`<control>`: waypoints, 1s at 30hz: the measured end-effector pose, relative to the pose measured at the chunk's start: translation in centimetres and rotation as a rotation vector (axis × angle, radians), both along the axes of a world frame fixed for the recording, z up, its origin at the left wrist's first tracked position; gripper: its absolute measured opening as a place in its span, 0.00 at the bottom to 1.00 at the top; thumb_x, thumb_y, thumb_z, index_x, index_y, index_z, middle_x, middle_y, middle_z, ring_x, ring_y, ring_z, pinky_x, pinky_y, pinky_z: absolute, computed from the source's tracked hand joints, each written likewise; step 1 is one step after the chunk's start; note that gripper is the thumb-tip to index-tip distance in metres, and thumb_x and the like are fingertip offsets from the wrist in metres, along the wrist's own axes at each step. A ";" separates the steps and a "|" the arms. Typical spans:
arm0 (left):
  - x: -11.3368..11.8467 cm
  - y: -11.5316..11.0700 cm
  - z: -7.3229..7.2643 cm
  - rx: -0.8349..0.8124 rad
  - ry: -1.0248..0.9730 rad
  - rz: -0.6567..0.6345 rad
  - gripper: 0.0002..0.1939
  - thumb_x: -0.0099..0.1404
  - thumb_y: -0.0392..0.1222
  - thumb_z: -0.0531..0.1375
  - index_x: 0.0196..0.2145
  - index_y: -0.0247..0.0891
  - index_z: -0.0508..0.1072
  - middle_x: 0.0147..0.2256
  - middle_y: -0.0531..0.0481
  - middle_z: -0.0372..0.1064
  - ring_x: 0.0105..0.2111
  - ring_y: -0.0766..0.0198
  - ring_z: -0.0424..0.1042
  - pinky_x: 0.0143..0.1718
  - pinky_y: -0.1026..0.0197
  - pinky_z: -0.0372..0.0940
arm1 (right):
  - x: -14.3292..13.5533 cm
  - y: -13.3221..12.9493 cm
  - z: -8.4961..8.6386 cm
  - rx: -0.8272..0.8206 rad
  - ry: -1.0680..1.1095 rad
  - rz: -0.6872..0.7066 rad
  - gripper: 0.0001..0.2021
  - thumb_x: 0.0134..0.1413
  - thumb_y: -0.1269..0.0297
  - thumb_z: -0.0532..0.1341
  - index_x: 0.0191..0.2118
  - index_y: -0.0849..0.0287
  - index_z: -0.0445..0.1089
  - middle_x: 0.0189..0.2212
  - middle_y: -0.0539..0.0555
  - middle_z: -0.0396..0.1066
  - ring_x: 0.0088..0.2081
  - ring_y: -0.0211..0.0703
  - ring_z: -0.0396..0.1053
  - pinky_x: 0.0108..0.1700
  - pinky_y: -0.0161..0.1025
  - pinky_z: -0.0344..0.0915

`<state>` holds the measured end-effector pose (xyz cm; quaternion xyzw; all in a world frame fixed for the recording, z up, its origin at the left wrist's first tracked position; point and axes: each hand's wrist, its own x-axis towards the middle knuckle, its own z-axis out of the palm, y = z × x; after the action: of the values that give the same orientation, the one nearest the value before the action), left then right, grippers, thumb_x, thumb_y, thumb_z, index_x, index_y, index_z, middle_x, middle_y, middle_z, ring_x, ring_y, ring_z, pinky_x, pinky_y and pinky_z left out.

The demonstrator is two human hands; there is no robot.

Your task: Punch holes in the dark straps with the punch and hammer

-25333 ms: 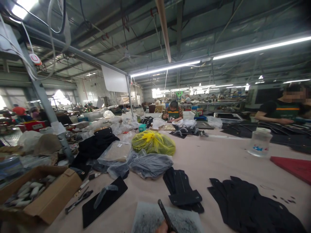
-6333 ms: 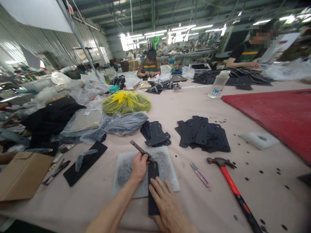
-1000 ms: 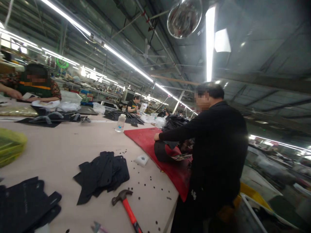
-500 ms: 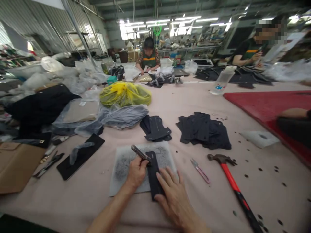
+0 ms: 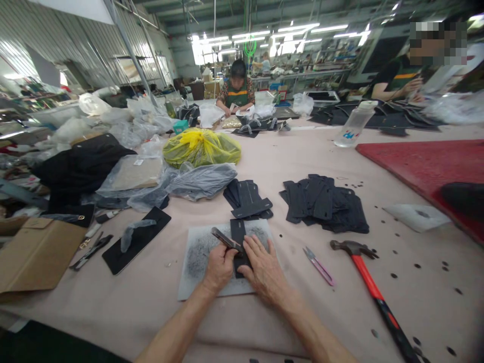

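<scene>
My left hand is closed around a dark metal punch-like tool, tilted, its lower end at the black strip. That strip lies lengthwise away from me on a pale board speckled with dark marks. Flat on the strip's right side rests my right hand, fingers stretched out. The exact contact between the tool's tip and the strip is too small to make out. Beyond the board lie a smaller pile of black strips and a larger pile of black pieces.
To the right are pink-handled thread snips and a claw hammer. Small dark discs dot the cloth. A black panel, a brown bag and a yellow-wrapped bundle lie left. One person sits opposite; another is at right.
The black strip has slid away from me across the board, and my right hand has shifted forward with it. The tool now meets the strip nearer its close end. The view has swung slightly left.
</scene>
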<state>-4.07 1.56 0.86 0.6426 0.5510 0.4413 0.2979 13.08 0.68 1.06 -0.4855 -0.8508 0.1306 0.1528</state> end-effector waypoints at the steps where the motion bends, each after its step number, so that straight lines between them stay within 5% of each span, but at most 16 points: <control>1: 0.0 0.1 -0.1 -0.011 -0.002 0.010 0.10 0.65 0.37 0.54 0.38 0.37 0.75 0.35 0.47 0.76 0.37 0.57 0.75 0.41 0.57 0.69 | 0.3 -0.1 0.2 -0.019 0.004 0.015 0.31 0.60 0.57 0.59 0.65 0.63 0.54 0.66 0.60 0.49 0.67 0.56 0.42 0.66 0.64 0.36; 8: -0.2 0.3 0.2 -0.056 -0.066 -0.020 0.10 0.66 0.37 0.54 0.36 0.36 0.75 0.35 0.47 0.75 0.36 0.59 0.74 0.40 0.58 0.68 | 1.6 -1.2 0.3 -0.102 0.052 0.016 0.28 0.56 0.70 0.55 0.63 0.57 0.57 0.66 0.54 0.52 0.67 0.50 0.42 0.66 0.61 0.37; 16: -0.5 -1.0 0.9 -0.047 -0.004 -0.143 0.11 0.64 0.36 0.54 0.38 0.37 0.76 0.38 0.46 0.77 0.41 0.56 0.75 0.46 0.55 0.70 | 1.0 -0.8 0.2 -0.096 0.138 -0.080 0.28 0.51 0.69 0.60 0.60 0.55 0.62 0.64 0.55 0.55 0.66 0.52 0.46 0.66 0.60 0.38; 30: -0.5 -1.7 -0.3 0.016 0.072 -0.165 0.09 0.67 0.38 0.55 0.40 0.38 0.75 0.42 0.45 0.77 0.44 0.56 0.75 0.50 0.53 0.71 | 1.4 -0.7 -0.3 -0.068 0.221 -0.146 0.30 0.47 0.67 0.65 0.58 0.58 0.63 0.64 0.57 0.55 0.67 0.54 0.43 0.66 0.56 0.40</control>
<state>-4.61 -0.17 0.53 0.7035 0.5030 0.3966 0.3080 14.47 0.03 0.73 -0.5338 -0.7861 0.2008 0.2383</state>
